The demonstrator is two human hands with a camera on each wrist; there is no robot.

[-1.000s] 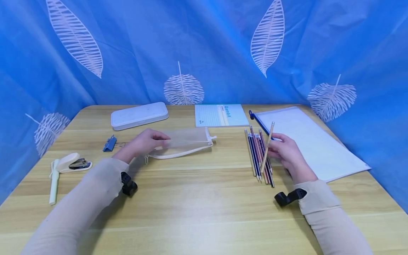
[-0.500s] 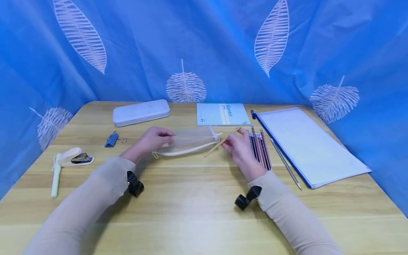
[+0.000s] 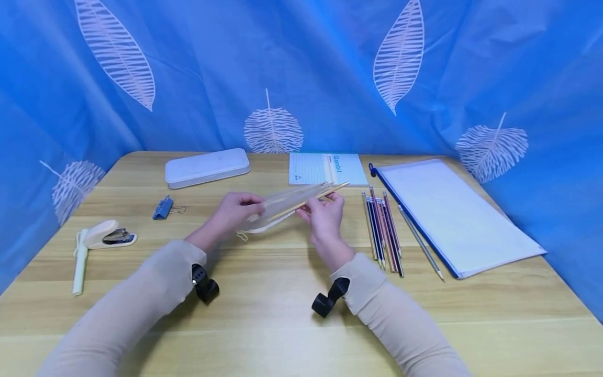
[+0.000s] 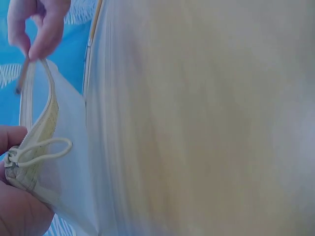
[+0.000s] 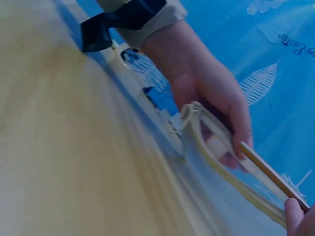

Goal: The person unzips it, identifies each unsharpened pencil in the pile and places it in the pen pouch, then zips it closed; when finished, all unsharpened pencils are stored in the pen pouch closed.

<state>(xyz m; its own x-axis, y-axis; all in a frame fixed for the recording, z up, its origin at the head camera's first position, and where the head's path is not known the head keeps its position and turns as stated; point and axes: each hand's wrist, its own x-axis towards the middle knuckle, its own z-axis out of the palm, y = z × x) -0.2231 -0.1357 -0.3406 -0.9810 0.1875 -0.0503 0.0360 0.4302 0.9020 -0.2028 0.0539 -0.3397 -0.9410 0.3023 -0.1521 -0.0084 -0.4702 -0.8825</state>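
Observation:
My left hand (image 3: 235, 212) grips the left end of a translucent zip pouch (image 3: 292, 199), near the zip's looped cord pull (image 4: 47, 152). The pouch slants up to the right, and its zip edge gapes in both wrist views. My right hand (image 3: 326, 217) pinches a light wooden pencil (image 5: 268, 169) between thumb and fingers, right at the zip edge. This pencil lies lengthwise along the opening, one end pointing towards my left hand. To the right, several dark, reddish and plain pencils (image 3: 381, 230) lie in a loose bundle on the table.
One grey pencil (image 3: 421, 243) lies beside a white document pouch (image 3: 457, 214) with a blue zip edge. Behind are a notebook (image 3: 311, 170) and a white pencil case (image 3: 207, 167). A blue binder clip (image 3: 163, 208), stapler (image 3: 101, 235) and pale green stick (image 3: 80, 269) lie left.
My right hand has carried the pencil left from the bundle to the zip pouch, and the pencil has turned from steep to slanting. The pouch's right end is now raised, still in my left hand.

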